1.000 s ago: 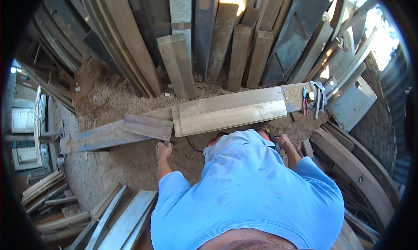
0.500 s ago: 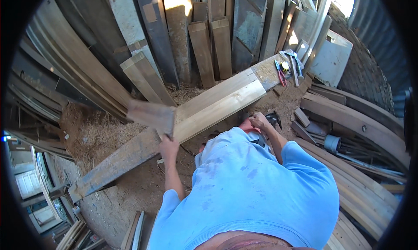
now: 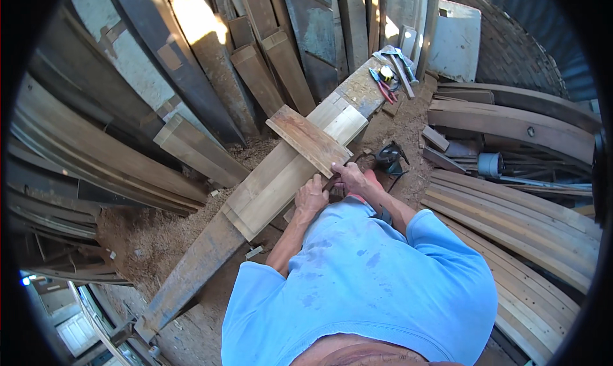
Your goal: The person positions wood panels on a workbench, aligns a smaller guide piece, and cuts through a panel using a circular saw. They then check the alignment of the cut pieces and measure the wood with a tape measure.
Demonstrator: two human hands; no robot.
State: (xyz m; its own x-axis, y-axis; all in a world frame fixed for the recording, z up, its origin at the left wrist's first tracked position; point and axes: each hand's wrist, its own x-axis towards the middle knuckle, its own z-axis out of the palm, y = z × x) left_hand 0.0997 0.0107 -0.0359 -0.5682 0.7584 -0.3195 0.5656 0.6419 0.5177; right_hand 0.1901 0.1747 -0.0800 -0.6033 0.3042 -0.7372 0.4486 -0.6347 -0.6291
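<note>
A short, reddish-brown wooden board (image 3: 310, 139) lies crosswise over two paler planks (image 3: 281, 174), which rest lengthwise on a long worn beam (image 3: 198, 270). My left hand (image 3: 311, 195) is closed at the board's near end, its fingers curled by a dark, narrow part there. Close beside it, my right hand (image 3: 359, 181) has its fingers drawn together against the board's near corner. What the right fingers pinch is hidden. Both hands are just in front of my blue shirt.
Pliers (image 3: 383, 86), a yellow tape measure (image 3: 385, 74) and a hammer (image 3: 407, 69) lie at the beam's far end. A black power tool (image 3: 389, 156) sits on the sawdust-covered ground, right of my hands. Tall boards lean at the back; stacked timber (image 3: 511, 229) lies at right.
The short board has swung from the left, where my left hand held it up, to lie across the planks. My right hand has moved left from my waist to the board's near end.
</note>
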